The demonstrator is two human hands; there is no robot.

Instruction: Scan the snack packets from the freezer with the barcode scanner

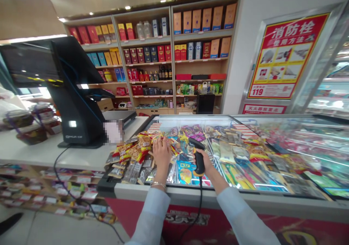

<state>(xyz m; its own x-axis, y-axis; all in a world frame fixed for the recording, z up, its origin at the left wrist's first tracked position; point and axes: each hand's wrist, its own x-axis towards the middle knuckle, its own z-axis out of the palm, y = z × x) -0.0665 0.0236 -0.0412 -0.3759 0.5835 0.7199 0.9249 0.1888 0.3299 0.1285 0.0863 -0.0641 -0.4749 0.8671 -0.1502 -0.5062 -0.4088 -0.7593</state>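
Note:
My right hand [205,161] is wrapped round the grip of a black and yellow barcode scanner [199,161], whose head tilts up to the left. A cable runs down from the scanner's base. My left hand [161,151], with a bracelet at the wrist, lies palm down on a heap of red and yellow snack packets [141,147]. Its fingers stretch forward over the packets, slightly apart. Dark clear-wrapped packets [136,168] lie in front of the heap. A blue packet [185,171] is under the scanner, on the glass top of a chest freezer [218,192].
More snack packets [256,152] spread across the freezer top to the right. A black checkout terminal [81,103] stands on the white counter [89,160] at left, near jars [32,132]. Behind are shelves of boxed bottles [148,54]. A trailing cable [71,192] hangs before the counter.

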